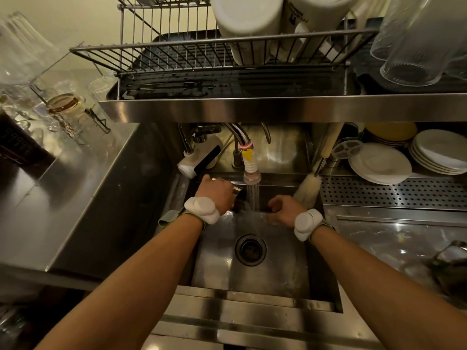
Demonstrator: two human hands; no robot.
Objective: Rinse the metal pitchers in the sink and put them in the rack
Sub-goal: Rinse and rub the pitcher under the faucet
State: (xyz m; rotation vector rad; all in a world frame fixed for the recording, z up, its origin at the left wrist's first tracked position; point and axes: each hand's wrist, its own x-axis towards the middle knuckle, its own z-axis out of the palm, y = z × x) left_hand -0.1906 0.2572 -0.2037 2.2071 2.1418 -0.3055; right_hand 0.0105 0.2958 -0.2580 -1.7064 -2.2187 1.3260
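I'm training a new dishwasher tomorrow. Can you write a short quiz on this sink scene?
1. True or false: water is running from the faucet.
2. Which hand grips the metal pitcher? A) left hand B) right hand
3. Fill in: the stacked white plates sit to the ___ of the sink.

Key: 1 true; 2 A; 3 right.
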